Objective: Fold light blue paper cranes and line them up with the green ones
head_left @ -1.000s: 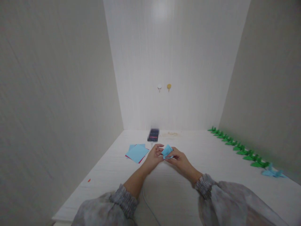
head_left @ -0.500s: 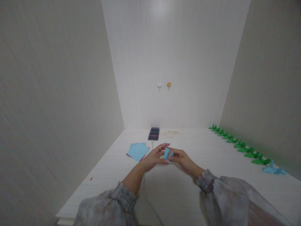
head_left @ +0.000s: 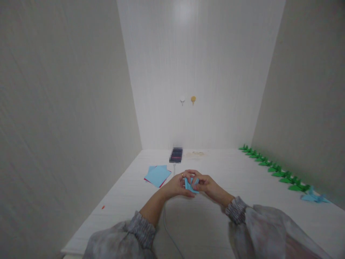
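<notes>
Between my two hands, above the middle of the white table, is a small folded piece of light blue paper. My left hand curls round its left side, with the thumb below and the fingers above. At its right side my right hand pinches the paper between thumb and fingers. The fingers partly cover the paper, so its full shape is hidden. Left of my hands lies a loose stack of paper squares, light blue on top with a red edge showing underneath.
A phone with a white cable lies near the back wall. Along the right wall runs a row of green folded paper figures, ending in a light blue one. Two hooks hang on the back wall. An orange scrap lies at left.
My left fingers have closed in over the top of the folded paper, which is turned and shows a wider face. Both hands stay at about the same place.
</notes>
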The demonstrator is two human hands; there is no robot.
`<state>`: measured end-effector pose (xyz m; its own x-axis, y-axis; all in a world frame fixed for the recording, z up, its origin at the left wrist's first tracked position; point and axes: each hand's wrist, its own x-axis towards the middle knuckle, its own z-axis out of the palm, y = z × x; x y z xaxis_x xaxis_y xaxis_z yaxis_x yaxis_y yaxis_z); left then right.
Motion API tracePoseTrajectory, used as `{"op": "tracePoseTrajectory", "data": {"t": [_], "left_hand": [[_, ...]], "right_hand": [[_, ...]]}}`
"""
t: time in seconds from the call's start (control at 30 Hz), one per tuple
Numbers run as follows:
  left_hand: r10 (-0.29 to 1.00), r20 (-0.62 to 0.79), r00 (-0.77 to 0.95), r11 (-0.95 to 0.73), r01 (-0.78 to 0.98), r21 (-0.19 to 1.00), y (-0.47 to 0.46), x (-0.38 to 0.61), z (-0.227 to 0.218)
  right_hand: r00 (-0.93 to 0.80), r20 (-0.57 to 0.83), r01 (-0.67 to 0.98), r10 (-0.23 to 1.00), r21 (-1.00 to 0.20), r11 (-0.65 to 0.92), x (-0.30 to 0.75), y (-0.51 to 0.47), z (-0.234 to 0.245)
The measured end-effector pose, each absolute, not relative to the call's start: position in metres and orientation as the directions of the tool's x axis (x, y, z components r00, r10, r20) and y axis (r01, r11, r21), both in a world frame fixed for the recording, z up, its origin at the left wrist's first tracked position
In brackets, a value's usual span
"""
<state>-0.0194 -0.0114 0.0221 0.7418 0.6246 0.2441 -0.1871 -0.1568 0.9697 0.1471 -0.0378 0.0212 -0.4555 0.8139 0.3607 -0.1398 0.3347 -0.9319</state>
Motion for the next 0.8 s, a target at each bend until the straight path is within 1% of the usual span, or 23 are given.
{"op": "tracePoseTrajectory", "data": {"t": [0.13,0.3,0.4,0.53,0.7,0.8], "left_hand": [[0.645,0.229,0.729,-0.184,-0.142,0.972,-0.012,-0.021,0.026],[0.667,0.288,0.687,-0.241,-0.168,0.956,-0.009,-0.020,0.024],[0.708,0.315,0.633,-0.284,-0.153,0.946,-0.006,-0.019,0.021],[0.721,0.325,0.612,-0.315,-0.128,0.940,-0.001,-0.019,0.016],[0.732,0.432,0.527,-0.421,-0.150,0.895,0.007,-0.019,0.010],[0.770,0.455,0.447,-0.476,-0.071,0.876,0.009,-0.019,0.009]], "right_hand": [[-0.446,0.360,-0.112,0.819,-0.931,0.348,0.149,-0.038,0.023],[-0.400,0.379,-0.090,0.835,-0.923,0.375,0.149,-0.038,0.024],[-0.363,0.415,-0.021,0.834,-0.899,0.438,0.150,-0.038,0.025],[-0.326,0.470,0.129,0.820,-0.837,0.531,0.152,-0.036,0.026],[-0.314,0.557,0.308,0.768,-0.706,0.638,0.155,-0.038,0.031],[-0.301,0.593,0.384,0.746,-0.641,0.665,0.155,-0.038,0.032]]}}
